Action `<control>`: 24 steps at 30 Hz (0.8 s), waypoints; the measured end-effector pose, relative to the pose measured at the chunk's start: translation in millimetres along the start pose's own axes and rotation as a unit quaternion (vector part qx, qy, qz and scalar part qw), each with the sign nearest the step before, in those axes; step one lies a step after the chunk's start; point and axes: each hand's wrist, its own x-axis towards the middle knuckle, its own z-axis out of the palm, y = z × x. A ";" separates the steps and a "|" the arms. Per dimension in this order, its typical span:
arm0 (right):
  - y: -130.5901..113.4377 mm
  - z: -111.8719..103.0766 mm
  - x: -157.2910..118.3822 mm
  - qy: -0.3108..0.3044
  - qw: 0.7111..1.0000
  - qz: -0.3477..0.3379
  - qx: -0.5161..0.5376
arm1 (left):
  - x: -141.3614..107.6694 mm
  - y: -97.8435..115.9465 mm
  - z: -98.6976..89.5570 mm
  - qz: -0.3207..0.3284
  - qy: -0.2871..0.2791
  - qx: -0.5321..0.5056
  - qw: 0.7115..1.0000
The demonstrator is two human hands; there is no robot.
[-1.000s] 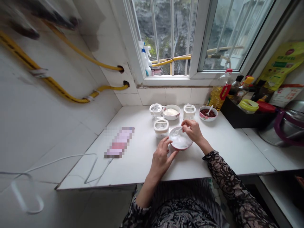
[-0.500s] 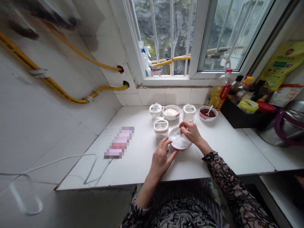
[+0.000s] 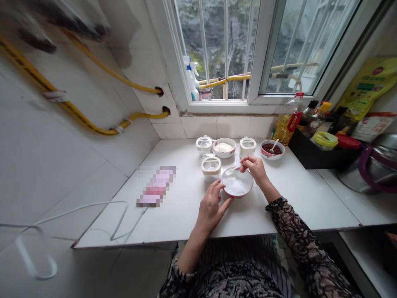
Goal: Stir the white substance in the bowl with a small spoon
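A bowl (image 3: 245, 189) with a pink rim stands on the white counter, with a white substance inside it. My left hand (image 3: 212, 203) grips its left and near side, thumb low and fingers at the rim. Over the bowl's far right side, my right hand (image 3: 254, 169) pinches a small white spoon (image 3: 231, 170); the spoon's head is over the left part of the bowl. Just left of the bowl is a lidded clear container (image 3: 211, 168). Behind stand a bowl of pale powder or grain (image 3: 223, 147) and another lidded container (image 3: 247, 146).
A bowl of dark red beans (image 3: 272, 149) with a spoon stands back right, near an oil bottle (image 3: 283, 124) and a black condiment box (image 3: 305, 149). A metal pot (image 3: 356, 176) is far right. A blurred pink phone-like object (image 3: 157, 186) with a white cable (image 3: 119, 223) lies left.
My right hand has moved slightly up and to the right with the spoon, showing more of the bowl's inside. My left hand keeps its hold on the bowl.
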 end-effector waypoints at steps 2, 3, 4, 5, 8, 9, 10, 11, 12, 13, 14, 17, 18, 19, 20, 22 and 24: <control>0.0 -0.4 0.1 0.003 1.000 0.001 0.005 | 0.1 0.3 -0.2 -0.002 -0.003 -0.001 1.000; 0.2 -0.4 0.0 0.006 1.000 0.000 0.004 | 0.2 0.5 -0.4 -0.001 -0.005 0.000 1.000; 0.3 -0.4 -0.2 0.009 1.000 -0.002 0.001 | 0.4 0.8 -0.7 -0.001 -0.006 0.001 1.000; 0.5 -0.2 -0.4 0.011 1.000 -0.003 -0.002 | 0.6 1.0 -1.0 0.001 -0.005 0.002 1.000; 0.9 0.5 -0.8 0.009 1.000 -0.001 -0.001 | 0.9 1.4 -1.3 0.004 -0.002 0.004 1.000; 0.8 0.8 -0.8 0.007 1.000 -0.001 0.005 | 0.9 1.4 -1.2 0.005 -0.003 0.005 1.000; 0.5 1.2 -1.0 0.007 1.000 -0.003 0.012 | 0.9 1.3 -1.0 0.005 -0.003 0.005 1.000; 0.1 1.8 -1.2 0.007 1.000 -0.007 0.020 | 0.9 1.1 -0.7 0.005 -0.004 0.006 1.000; -0.4 2.5 -1.7 0.005 1.000 -0.015 0.026 | 0.8 0.9 -0.4 0.005 -0.003 0.006 1.000; -0.8 3.6 -2.4 0.002 0.999 -0.025 0.031 | 0.8 0.5 -0.2 0.005 -0.003 0.007 1.000; -1.2 5.0 -3.4 -0.005 0.999 -0.037 0.033 | 0.8 0.1 0.0 0.004 -0.003 0.009 1.000; -0.9 11.6 -7.7 -0.037 0.996 -0.086 0.009 | 0.8 -1.0 -0.1 0.003 -0.009 0.013 1.000; -0.3 14.3 -9.2 -0.047 0.993 -0.109 -0.013 | 0.8 -1.2 -0.3 0.003 -0.012 0.014 1.000; 0.4 17.1 -10.7 -0.056 0.988 -0.138 -0.044 | 0.8 -1.3 -0.6 0.003 -0.015 0.014 1.000; 1.1 19.8 -12.0 -0.066 0.980 -0.169 -0.084 | 0.8 -1.4 -0.8 0.003 -0.017 0.013 1.000; 1.7 24.0 -13.9 -0.086 0.955 -0.227 -0.173 | 0.8 -1.2 -0.9 0.003 -0.014 0.010 1.000; 0.5 25.7 -15.1 -0.096 0.931 -0.261 -0.237 | 0.7 -0.9 -0.7 0.003 -0.010 0.009 1.000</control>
